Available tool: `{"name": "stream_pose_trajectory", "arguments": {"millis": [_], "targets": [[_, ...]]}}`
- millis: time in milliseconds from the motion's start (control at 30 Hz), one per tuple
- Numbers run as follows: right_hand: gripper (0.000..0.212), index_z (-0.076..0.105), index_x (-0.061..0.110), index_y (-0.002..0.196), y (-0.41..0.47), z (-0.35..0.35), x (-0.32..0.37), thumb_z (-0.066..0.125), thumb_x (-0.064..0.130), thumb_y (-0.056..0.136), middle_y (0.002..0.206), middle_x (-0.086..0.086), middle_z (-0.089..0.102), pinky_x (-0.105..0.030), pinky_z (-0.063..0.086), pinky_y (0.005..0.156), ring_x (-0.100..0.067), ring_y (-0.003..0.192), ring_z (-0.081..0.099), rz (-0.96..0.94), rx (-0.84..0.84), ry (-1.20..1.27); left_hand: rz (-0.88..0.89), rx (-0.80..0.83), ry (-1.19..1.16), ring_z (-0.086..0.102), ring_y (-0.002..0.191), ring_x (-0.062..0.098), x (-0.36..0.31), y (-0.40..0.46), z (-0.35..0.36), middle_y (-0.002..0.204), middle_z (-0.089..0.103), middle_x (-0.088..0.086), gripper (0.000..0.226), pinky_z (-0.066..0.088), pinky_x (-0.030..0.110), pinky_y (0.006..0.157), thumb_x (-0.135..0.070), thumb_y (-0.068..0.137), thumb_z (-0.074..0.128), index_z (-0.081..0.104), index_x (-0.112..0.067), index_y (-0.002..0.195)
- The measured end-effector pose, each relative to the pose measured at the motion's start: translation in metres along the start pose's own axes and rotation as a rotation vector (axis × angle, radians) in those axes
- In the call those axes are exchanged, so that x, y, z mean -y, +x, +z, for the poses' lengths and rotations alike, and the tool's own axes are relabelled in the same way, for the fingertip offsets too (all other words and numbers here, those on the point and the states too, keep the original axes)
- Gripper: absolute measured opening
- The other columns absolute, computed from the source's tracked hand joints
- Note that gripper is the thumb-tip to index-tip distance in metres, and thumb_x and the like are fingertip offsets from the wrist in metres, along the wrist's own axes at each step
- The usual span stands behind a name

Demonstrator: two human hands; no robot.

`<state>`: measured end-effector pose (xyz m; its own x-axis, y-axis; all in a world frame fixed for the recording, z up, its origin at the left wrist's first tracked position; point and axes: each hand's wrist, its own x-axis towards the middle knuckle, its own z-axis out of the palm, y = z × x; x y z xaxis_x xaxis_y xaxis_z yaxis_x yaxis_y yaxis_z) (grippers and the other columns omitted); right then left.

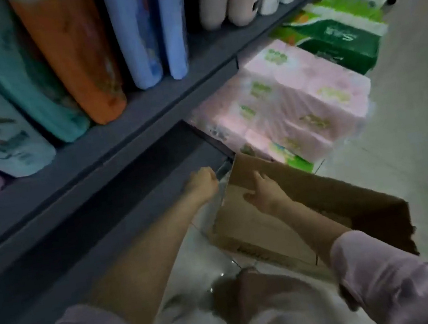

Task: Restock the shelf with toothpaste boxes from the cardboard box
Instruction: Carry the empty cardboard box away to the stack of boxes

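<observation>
A brown cardboard box [257,235] stands on the pale floor beside the dark grey shelf unit [112,155]. Its flaps are up, and the tall right flap [353,210] hides the inside. No toothpaste boxes show. My right hand [263,192] lies flat on the far flap, fingers spread and thumb out. My left hand [202,183] is curled into a fist at the box's far-left corner, close under the shelf's lower edge. Nothing is visible in the fist. The picture is blurred.
Rolled packs in teal, orange, blue and pink [75,57] stand on the upper shelf. Pink tissue packs [296,105] and green packs [338,32] are stacked on the floor beyond the box. Open floor [417,117] lies to the right.
</observation>
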<state>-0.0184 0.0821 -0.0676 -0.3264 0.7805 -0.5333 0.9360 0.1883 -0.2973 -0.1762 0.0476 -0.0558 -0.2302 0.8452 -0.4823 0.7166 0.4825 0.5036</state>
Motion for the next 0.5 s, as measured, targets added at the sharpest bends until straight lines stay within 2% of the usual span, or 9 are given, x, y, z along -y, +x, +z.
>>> {"name": "stream_pose_trajectory", "arguments": {"millis": [100, 200, 300, 400, 500], "targets": [[0.07, 0.013, 0.011, 0.15, 0.035, 0.026, -0.013, 0.053, 0.02, 0.094, 0.144, -0.014, 0.041, -0.033, 0.036, 0.1, -0.032, 0.128, 0.044, -0.016, 0.036, 0.073, 0.006, 0.114, -0.018, 0.057, 0.111, 0.033, 0.022, 0.041, 0.039, 0.124, 0.059, 0.019, 0.03, 0.045, 0.037, 0.09, -0.012, 0.097, 0.041, 0.059, -0.002, 0.119], [0.072, 0.017, 0.009, 0.15, 0.06, 0.051, -0.019, 0.057, 0.015, 0.091, 0.146, -0.014, 0.039, -0.032, 0.034, 0.105, -0.029, 0.131, 0.042, -0.05, 0.144, 0.074, -0.028, 0.227, -0.13, 0.052, 0.118, 0.031, 0.037, 0.067, 0.067, 0.132, 0.054, 0.018, 0.036, 0.042, 0.036, 0.096, -0.013, 0.098, 0.039, 0.053, 0.001, 0.128], [0.063, 0.029, 0.008, 0.146, 0.067, 0.072, -0.025, 0.058, 0.017, 0.091, 0.144, -0.013, 0.042, -0.035, 0.035, 0.106, -0.03, 0.131, 0.043, -0.028, 0.267, 0.071, -0.111, 0.359, -0.314, 0.052, 0.12, 0.028, 0.043, 0.072, 0.089, 0.137, 0.05, 0.011, 0.044, 0.046, 0.034, 0.093, -0.02, 0.099, 0.042, 0.039, -0.014, 0.142], [0.073, 0.014, 0.01, 0.15, 0.068, 0.089, -0.035, 0.056, 0.009, 0.091, 0.148, -0.014, 0.036, -0.036, 0.036, 0.107, -0.029, 0.132, 0.042, -0.022, 0.272, 0.206, -0.1, 0.412, -0.304, 0.057, 0.114, 0.028, 0.052, 0.073, 0.105, 0.135, 0.051, 0.008, 0.048, 0.051, 0.035, 0.089, -0.024, 0.099, 0.044, 0.033, -0.025, 0.145], [0.085, -0.003, 0.02, 0.151, 0.064, 0.099, -0.038, 0.052, 0.0, 0.09, 0.147, -0.01, 0.036, -0.028, 0.039, 0.101, -0.027, 0.127, 0.047, -0.055, 0.328, 0.345, -0.011, 0.368, -0.26, 0.06, 0.107, 0.029, 0.057, 0.074, 0.113, 0.129, 0.058, 0.01, 0.04, 0.054, 0.04, 0.087, -0.019, 0.096, 0.047, 0.046, -0.02, 0.136]]}}
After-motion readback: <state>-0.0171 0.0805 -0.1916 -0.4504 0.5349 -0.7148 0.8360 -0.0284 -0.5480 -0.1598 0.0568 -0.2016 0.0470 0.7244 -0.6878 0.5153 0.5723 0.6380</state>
